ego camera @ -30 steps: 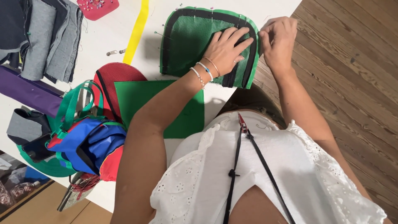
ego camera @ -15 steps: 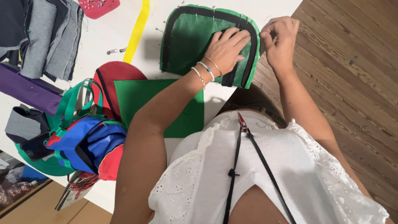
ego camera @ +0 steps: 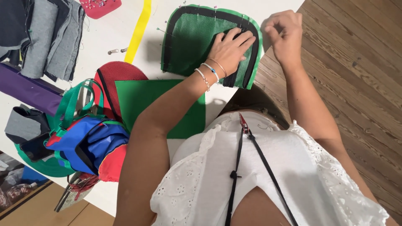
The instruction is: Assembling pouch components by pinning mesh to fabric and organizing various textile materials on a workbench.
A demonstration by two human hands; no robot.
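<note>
Left hand (ego camera: 230, 48): flat, open, pressing green mesh panel (ego camera: 192, 42). Right hand (ego camera: 287, 31): pinched, contents untellable. I'd keep panel pinned flat near pins (ego camera: 200, 7).

A white surface (ego camera: 125, 46) fills the upper left of the view and serves as the landmark here. Its straight edge runs diagonally from the top right corner down toward the lower left. To the right of the surface lies a floor (ego camera: 356, 75) of brown wooden planks with visible grain and dark seams between the boards. Below the surface's lower left edge, a lighter tan strip of wood (ego camera: 90, 213) shows. Even, bright light falls on the surface, casting soft, short shadows on its white top.
</note>
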